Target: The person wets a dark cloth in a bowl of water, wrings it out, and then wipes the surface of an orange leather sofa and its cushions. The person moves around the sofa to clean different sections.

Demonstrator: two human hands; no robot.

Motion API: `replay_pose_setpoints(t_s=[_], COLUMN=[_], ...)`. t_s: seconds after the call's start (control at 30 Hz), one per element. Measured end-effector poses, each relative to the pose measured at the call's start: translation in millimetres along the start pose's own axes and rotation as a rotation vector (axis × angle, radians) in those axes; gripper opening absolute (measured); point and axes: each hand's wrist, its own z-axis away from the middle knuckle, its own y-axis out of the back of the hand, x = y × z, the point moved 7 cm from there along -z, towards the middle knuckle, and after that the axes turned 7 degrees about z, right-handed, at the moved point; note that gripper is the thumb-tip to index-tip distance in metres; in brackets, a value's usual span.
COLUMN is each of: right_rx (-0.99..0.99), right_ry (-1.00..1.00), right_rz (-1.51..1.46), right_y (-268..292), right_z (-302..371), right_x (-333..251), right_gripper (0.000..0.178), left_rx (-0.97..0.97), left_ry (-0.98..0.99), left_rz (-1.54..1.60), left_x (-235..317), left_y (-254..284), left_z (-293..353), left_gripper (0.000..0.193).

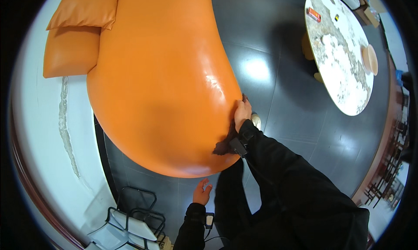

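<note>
A large orange leather-like sofa (165,84) with a rounded end fills the middle of the head view. At its right edge, my right hand (243,114) is closed round a dark brown cloth (225,145). Part of the cloth trails over the sofa's surface beside my wrist, and a little of it shows past my fingers. My left hand (202,192) is off the sofa, just in front of its rounded end. Its fingers are loosely bent and apart, with nothing in them.
An orange cushion (85,8) lies at the sofa's far left, against a white wall (43,115). Stacked chairs (130,226) with black frames stand at the lower left. An oval marble-patterned table (348,91) stands on the dark tiled floor (287,106), bearing a pinkish bowl (370,59).
</note>
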Motion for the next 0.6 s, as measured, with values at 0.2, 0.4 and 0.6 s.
replay_pose_setpoints(t_s=[0.2,0.4,0.6], right_rx=[-0.428,-1.098,-1.032], right_ry=[0.653,1.384,1.519], right_rz=[0.327,1.035,1.279], right_y=[-61,-77,-103], right_z=[48,100,78], right_x=[-89,-81,-106], right_gripper=[0.063,0.071,0.073], left_rx=[0.046,0.102,0.202], left_ry=[-0.004,0.0,0.003], left_rz=[0.09,0.111,0.175], left_x=[-4,-23,-37], left_y=[-20,-11,0], left_z=[1,17,16], left_gripper=[0.051,0.052,0.048])
